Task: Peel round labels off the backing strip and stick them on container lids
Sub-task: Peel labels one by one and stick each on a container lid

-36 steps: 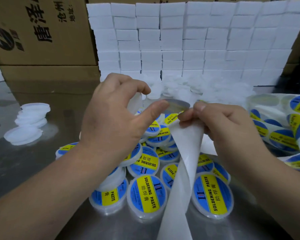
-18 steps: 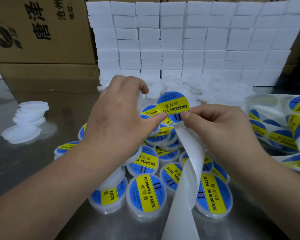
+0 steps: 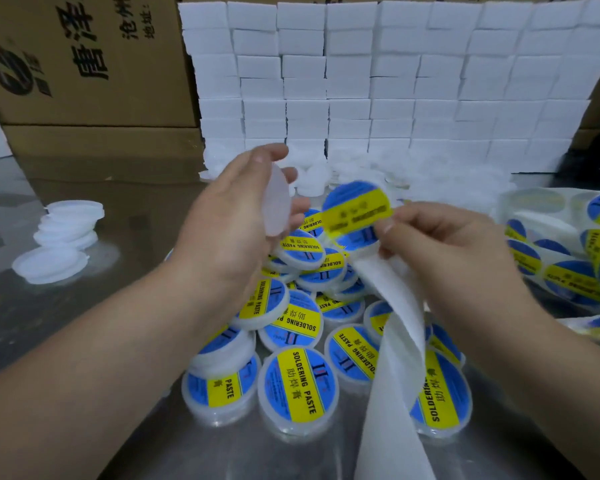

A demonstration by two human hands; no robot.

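Above the labelled lids [image 3: 298, 386] heaped at the middle of the bench [image 3: 32, 306], the left hand [image 3: 236, 230] grips a bare lid [image 3: 276, 202] on edge. The right hand [image 3: 444, 244] pinches the round label [image 3: 355, 211] by its rim, with the backing strip [image 3: 395, 341] trailing below. Best to turn the lid's face toward the label, centre it, then smooth outward from one edge.

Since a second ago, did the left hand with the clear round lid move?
Yes. The left hand lifted its thumb up, away from the round blue-and-yellow label, toward the stacked white blocks.
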